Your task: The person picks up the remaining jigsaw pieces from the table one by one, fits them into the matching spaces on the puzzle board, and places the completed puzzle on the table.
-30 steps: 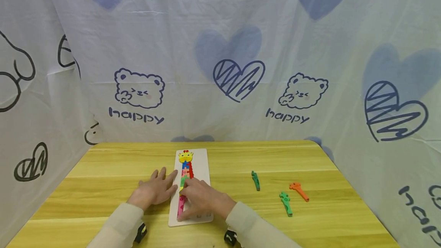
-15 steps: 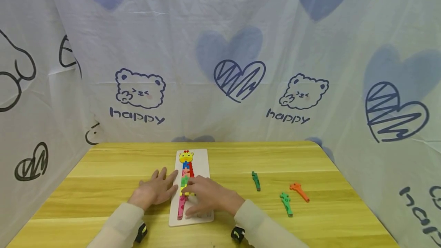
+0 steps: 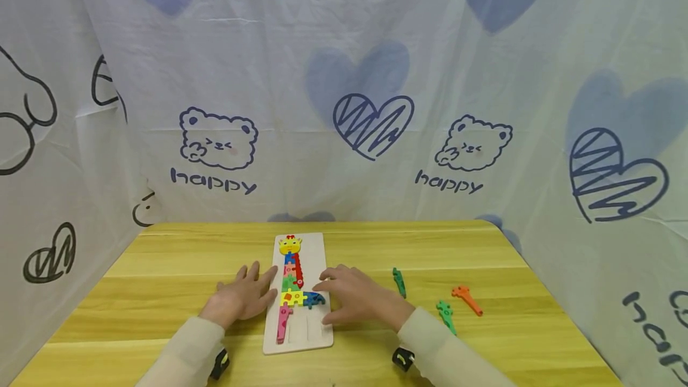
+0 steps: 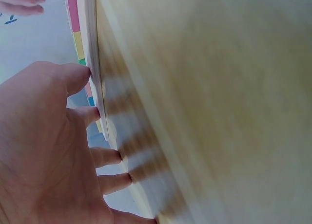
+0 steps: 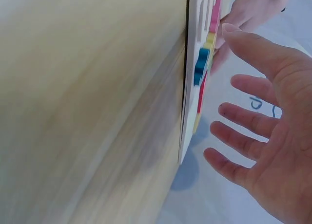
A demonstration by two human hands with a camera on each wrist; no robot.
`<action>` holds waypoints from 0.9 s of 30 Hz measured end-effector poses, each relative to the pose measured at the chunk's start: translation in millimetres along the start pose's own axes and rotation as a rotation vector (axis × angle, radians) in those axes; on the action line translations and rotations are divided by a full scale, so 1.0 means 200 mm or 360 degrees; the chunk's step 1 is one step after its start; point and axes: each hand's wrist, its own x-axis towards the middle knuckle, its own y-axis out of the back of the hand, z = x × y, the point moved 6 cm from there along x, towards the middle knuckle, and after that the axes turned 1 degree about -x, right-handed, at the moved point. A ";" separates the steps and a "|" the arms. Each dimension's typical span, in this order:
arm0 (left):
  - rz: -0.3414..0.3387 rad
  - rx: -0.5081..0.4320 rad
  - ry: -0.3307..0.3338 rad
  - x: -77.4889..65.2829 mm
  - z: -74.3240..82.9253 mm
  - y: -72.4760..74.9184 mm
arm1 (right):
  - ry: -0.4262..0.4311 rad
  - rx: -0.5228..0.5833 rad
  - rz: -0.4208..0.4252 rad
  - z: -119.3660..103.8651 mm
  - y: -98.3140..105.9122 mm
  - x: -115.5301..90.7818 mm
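Observation:
A white puzzle board [image 3: 315, 261] bears a giraffe made of coloured pieces: a yellow head [image 3: 290, 245], a red mane piece [image 3: 299, 270], a yellow body piece [image 3: 292, 298], a dark blue piece [image 3: 314, 299] and a pink leg [image 3: 283, 323]. Bare leg slots show at its lower right. My left hand [image 3: 240, 297] lies spread along the board's left edge, thumb and fingertips at it. Over the right edge hovers my right hand [image 3: 361, 297], fingers loosely bent and nothing between them. In the right wrist view the blue piece [image 5: 201, 66] stands a little proud of the board.
Right of the board lie a dark green piece [image 3: 399, 282], a light green piece [image 3: 445, 315] partly behind the right sleeve, and an orange piece [image 3: 467, 300]. A printed white curtain [image 3: 301, 154] hangs behind the wooden table [image 3: 365, 237].
My right hand has drawn back to the right, off the giraffe's middle, uncovering the yellow and dark blue pieces and the slots. The left hand has stayed put.

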 end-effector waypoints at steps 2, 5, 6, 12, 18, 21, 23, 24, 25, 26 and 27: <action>-0.0003 0.0001 0.0000 0.00 0.00 0.00 | 0.0000 -0.0017 0.0007 0.02 0.00 -0.02; -0.0006 -0.0002 -0.0003 0.00 0.00 0.00 | 0.0003 -0.0042 0.0017 0.06 0.01 -0.06; -0.0008 -0.0003 -0.0005 0.00 0.00 0.00 | 0.0002 -0.0045 0.0020 0.07 0.01 -0.07; -0.0011 0.0005 0.0001 0.00 0.00 0.00 | -0.0013 -0.0052 0.0044 0.15 0.02 -0.15; -0.0005 0.0014 0.0005 0.00 0.00 0.00 | -0.0021 -0.0078 0.0082 0.20 0.05 -0.22; -0.0004 0.0020 0.0004 -0.01 0.00 0.00 | -0.0027 -0.0058 0.0097 0.23 0.07 -0.26; -0.0005 0.0017 0.0005 -0.01 0.00 0.00 | -0.0018 -0.0062 0.0110 0.25 0.08 -0.29; -0.0006 0.0013 0.0005 -0.01 0.00 0.00 | -0.0006 -0.0065 0.0120 0.25 0.08 -0.30; -0.0007 0.0009 0.0005 -0.01 0.00 0.00 | 0.0008 -0.0072 0.0127 0.26 0.09 -0.31; -0.0009 0.0006 0.0004 -0.01 0.00 0.00 | 0.0022 -0.0085 0.0132 0.27 0.09 -0.33; -0.0011 0.0001 0.0004 -0.01 0.00 0.01 | 0.0036 -0.0094 0.0136 0.27 0.09 -0.34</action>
